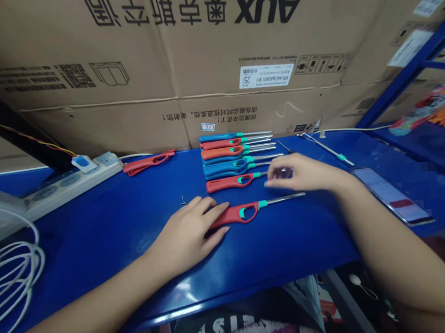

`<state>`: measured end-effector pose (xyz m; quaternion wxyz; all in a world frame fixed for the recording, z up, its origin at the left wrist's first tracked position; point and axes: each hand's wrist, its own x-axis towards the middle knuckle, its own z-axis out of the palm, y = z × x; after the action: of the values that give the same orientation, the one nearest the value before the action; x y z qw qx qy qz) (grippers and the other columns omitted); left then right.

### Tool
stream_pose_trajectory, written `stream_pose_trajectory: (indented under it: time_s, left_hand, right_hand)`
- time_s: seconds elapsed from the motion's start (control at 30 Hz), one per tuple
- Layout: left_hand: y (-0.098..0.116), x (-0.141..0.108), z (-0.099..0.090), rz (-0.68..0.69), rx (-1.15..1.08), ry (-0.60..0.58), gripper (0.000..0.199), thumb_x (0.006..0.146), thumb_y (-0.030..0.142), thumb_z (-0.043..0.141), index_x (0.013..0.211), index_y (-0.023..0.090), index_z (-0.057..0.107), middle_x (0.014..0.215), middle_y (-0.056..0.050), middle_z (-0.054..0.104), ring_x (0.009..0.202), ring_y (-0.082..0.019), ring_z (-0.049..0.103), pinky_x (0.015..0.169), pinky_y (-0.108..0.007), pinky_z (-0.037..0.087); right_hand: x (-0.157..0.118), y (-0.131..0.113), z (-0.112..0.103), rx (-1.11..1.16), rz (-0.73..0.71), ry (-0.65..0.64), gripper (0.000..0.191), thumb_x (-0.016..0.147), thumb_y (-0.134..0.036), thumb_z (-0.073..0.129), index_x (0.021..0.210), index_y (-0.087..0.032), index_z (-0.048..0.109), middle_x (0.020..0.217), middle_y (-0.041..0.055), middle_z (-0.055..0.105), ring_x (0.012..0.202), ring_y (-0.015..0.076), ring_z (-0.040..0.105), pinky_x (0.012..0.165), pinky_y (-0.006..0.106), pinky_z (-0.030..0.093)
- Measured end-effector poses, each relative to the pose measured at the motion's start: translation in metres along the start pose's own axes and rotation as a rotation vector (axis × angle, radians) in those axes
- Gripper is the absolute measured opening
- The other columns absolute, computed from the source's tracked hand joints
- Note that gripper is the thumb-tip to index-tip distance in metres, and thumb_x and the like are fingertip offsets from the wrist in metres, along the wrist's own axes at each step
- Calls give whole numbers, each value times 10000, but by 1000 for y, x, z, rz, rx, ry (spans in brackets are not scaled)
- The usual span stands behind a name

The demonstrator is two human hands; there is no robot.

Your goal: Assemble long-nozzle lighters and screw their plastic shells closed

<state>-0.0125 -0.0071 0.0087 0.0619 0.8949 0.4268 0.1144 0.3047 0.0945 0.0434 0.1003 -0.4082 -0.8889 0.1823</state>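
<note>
My left hand (191, 233) grips the handle end of a red lighter (234, 215) with a teal collar and metal tube, lying nearest the table's front edge. My right hand (298, 173) hovers to the right of another red lighter (227, 183), over the tip of its tube. Its fingers are curled, and a small dark metal piece shows between them, too small to name. Behind lies a stack of blue, orange and red lighters (221, 152), tubes pointing right. Tiny screws (183, 203) lie beyond my left hand.
Red handle shells (149, 162) lie at the back left beside a white power strip (70, 186) and coiled white cable (19, 285). On the right are a thin tube with a teal end (327, 149), a phone (392, 194) and a bottle (426, 107). Cardboard (126, 112) stands behind.
</note>
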Motion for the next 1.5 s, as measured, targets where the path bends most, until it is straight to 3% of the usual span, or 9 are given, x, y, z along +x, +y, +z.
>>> stream_pose_trajectory:
  time_s: [0.1,0.2,0.3,0.43,0.5,0.6,0.73,0.93,1.5]
  left_hand:
    - [3,-3,-2,-35,-7,-1,412,988,326,541,1373,186,577,1217,-124,620,1095,-300,594,951,-497,538]
    - [6,-6,-3,-72,-102,-8,415,956,236,551,1366,176,573,1211,-124,616,1098,-285,593,967,-476,542]
    - [10,-9,-2,-61,-193,4,434,950,179,536,1383,163,552,1242,-126,604,1113,-266,591,979,-444,548]
    - [15,-10,0,-26,-187,-8,383,992,157,491,1366,147,572,1211,-125,623,1120,-274,583,965,-451,555]
    - [15,-9,1,-14,-165,-24,369,1003,164,493,1359,128,585,1169,-128,638,1118,-287,574,950,-454,558]
    - [13,-9,4,9,-180,-4,377,1004,153,506,1372,129,582,1153,-124,635,1083,-271,569,938,-427,556]
    - [10,-7,9,28,-202,23,383,1011,155,506,1387,138,572,1165,-128,625,1074,-257,562,941,-408,546]
    - [10,-6,11,68,-136,14,339,1022,167,477,1330,118,609,1119,-133,626,1023,-259,556,893,-384,548]
    - [5,-5,19,104,-274,88,347,1026,226,502,1330,104,616,1163,-139,621,1089,-262,548,993,-395,520]
  right_hand:
    - [-2,35,-8,-334,340,300,221,910,-341,547,981,-174,673,1015,129,699,959,290,647,843,404,489]
    - [-5,71,-10,-312,661,222,359,825,-330,635,1111,-113,657,1106,226,677,1029,372,644,874,457,494]
    - [-9,84,-13,-211,672,174,307,774,-257,673,1061,-147,676,936,150,723,832,303,675,763,389,515]
    - [-13,58,-26,-159,657,359,229,819,-211,613,1028,-156,692,790,101,677,680,224,602,696,361,464]
    - [-11,33,-33,22,608,752,178,808,-188,603,942,-169,719,718,72,620,608,184,523,640,359,415]
    - [1,-6,-31,181,504,1013,229,868,-268,522,982,-193,707,605,-1,479,521,155,427,529,331,364]
    - [27,-57,-2,819,148,827,148,842,-321,616,849,-204,706,588,-22,485,492,134,429,444,281,358]
    - [54,-105,50,661,5,373,275,930,-419,597,1036,-189,704,557,-47,512,465,113,463,472,261,394]
    - [61,-106,60,838,-6,483,248,913,-419,648,996,-200,730,573,-43,506,499,108,468,473,244,402]
